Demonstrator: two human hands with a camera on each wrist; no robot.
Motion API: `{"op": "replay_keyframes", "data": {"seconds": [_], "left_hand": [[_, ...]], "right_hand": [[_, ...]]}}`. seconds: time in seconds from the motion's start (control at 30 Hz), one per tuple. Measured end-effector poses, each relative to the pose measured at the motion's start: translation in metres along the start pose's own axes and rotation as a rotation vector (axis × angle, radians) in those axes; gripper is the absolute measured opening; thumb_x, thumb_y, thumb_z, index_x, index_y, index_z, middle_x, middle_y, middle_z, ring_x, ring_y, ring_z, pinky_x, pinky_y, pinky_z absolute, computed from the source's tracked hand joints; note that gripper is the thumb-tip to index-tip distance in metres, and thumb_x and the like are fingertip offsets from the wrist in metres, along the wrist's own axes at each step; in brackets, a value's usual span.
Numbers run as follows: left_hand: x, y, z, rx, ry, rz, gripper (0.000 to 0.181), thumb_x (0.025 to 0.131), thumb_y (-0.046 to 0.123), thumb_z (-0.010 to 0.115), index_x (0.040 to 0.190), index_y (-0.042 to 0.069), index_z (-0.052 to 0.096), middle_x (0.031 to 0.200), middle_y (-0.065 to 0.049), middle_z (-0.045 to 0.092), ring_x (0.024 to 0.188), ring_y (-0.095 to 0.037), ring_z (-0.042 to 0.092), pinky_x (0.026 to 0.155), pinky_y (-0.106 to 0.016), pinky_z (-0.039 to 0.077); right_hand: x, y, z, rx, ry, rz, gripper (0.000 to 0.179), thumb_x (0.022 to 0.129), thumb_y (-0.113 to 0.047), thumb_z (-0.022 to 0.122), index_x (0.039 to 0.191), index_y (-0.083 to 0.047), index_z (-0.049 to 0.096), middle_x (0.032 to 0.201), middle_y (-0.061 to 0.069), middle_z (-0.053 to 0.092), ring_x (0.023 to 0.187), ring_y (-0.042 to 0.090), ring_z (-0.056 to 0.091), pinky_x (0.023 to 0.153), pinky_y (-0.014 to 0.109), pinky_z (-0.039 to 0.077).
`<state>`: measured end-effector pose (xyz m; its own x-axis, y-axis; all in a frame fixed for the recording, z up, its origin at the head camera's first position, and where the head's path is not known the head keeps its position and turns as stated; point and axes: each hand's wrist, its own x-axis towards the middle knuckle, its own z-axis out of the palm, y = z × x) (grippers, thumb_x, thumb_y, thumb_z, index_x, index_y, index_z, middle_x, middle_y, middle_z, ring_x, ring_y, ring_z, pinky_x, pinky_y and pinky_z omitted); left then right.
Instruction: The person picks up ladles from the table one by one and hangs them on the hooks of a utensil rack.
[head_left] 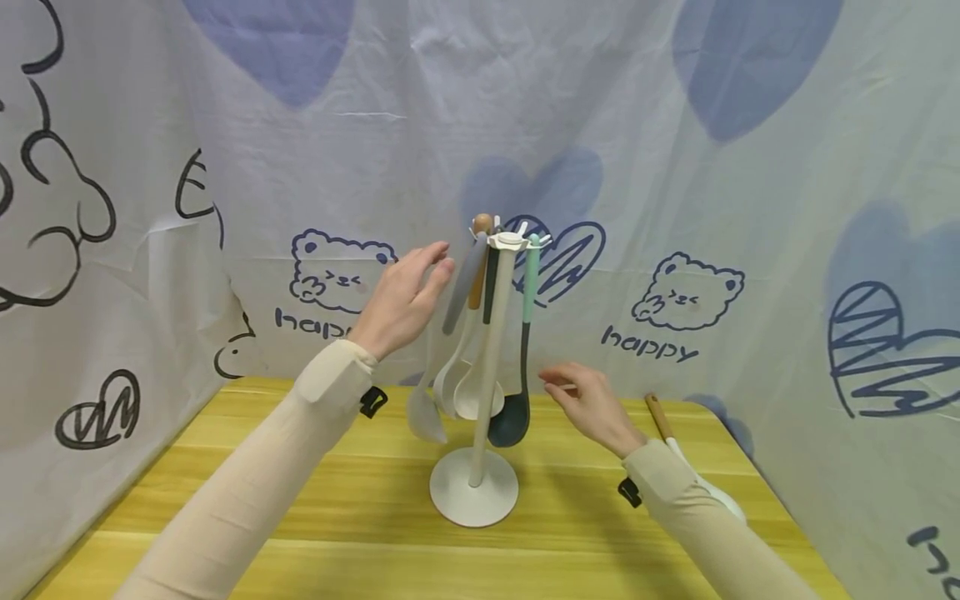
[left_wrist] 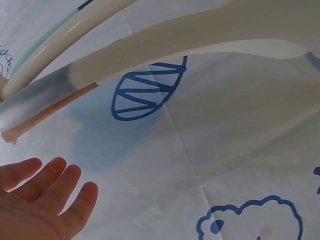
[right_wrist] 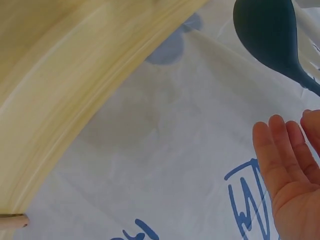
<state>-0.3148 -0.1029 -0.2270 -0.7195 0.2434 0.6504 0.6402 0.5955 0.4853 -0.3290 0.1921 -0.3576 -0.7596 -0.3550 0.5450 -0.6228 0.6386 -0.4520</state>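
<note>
A white utensil stand (head_left: 483,367) carries several hanging kitchen tools. On its left side hangs a ladle with a grey handle (head_left: 465,283) and pale bowl, beside a white spoon with a wooden handle (head_left: 477,279). A dark ladle (head_left: 510,419) with a mint-green handle hangs on the right. My left hand (head_left: 405,296) is raised just left of the grey handle, fingers loosely extended and holding nothing. Lower down, my right hand (head_left: 588,404) is beside the dark ladle, apart from it, its fingers relaxed; in the right wrist view the ladle's bowl (right_wrist: 267,32) appears above the fingertips.
The stand's round white base (head_left: 474,500) sits on a wooden table (head_left: 360,517). At the right, a white utensil with a wooden handle (head_left: 660,417) lies on the table, partly hidden behind my right forearm. A printed cloth (head_left: 480,108) hangs around the back and sides.
</note>
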Motion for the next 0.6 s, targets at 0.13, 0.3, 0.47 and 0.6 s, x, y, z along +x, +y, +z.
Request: {"op": "replay_keyframes", "data": {"seconds": [0.13, 0.3, 0.47, 0.6], "left_hand": [[-0.008, -0.01, 0.004, -0.008, -0.016, -0.028, 0.053, 0.107, 0.04, 0.035, 0.148, 0.008, 0.04, 0.146, -0.015, 0.05, 0.136, -0.031, 0.045, 0.115, -0.048, 0.034], [-0.016, -0.021, 0.005, -0.018, -0.014, -0.061, 0.054, 0.106, 0.043, 0.034, 0.149, 0.009, 0.041, 0.148, -0.014, 0.048, 0.137, -0.031, 0.043, 0.116, -0.048, 0.032], [-0.022, -0.029, 0.005, -0.03, -0.013, -0.091, 0.054, 0.106, 0.042, 0.035, 0.148, 0.009, 0.041, 0.148, -0.014, 0.048, 0.137, -0.031, 0.043, 0.116, -0.049, 0.033], [-0.024, -0.033, 0.006, -0.032, -0.019, -0.094, 0.054, 0.106, 0.042, 0.035, 0.148, 0.008, 0.041, 0.147, -0.015, 0.048, 0.136, -0.032, 0.044, 0.114, -0.049, 0.035]], "right_hand": [[-0.003, 0.003, -0.003, -0.028, -0.028, 0.02, 0.019, 0.096, -0.009, 0.063, 0.113, -0.006, 0.071, 0.11, 0.011, 0.07, 0.098, 0.024, 0.069, 0.082, 0.035, 0.06], [-0.005, 0.01, -0.004, -0.098, -0.116, 0.049, 0.018, 0.095, -0.007, 0.063, 0.111, -0.003, 0.07, 0.109, 0.013, 0.071, 0.097, 0.027, 0.069, 0.08, 0.037, 0.06], [-0.007, 0.023, -0.008, -0.169, -0.213, 0.093, 0.019, 0.094, -0.004, 0.062, 0.111, 0.0, 0.069, 0.109, 0.016, 0.071, 0.095, 0.028, 0.068, 0.084, 0.042, 0.058], [-0.009, 0.033, -0.014, -0.192, -0.25, 0.146, 0.022, 0.095, -0.001, 0.059, 0.114, 0.001, 0.068, 0.112, 0.017, 0.07, 0.099, 0.03, 0.068, 0.087, 0.044, 0.057]]}}
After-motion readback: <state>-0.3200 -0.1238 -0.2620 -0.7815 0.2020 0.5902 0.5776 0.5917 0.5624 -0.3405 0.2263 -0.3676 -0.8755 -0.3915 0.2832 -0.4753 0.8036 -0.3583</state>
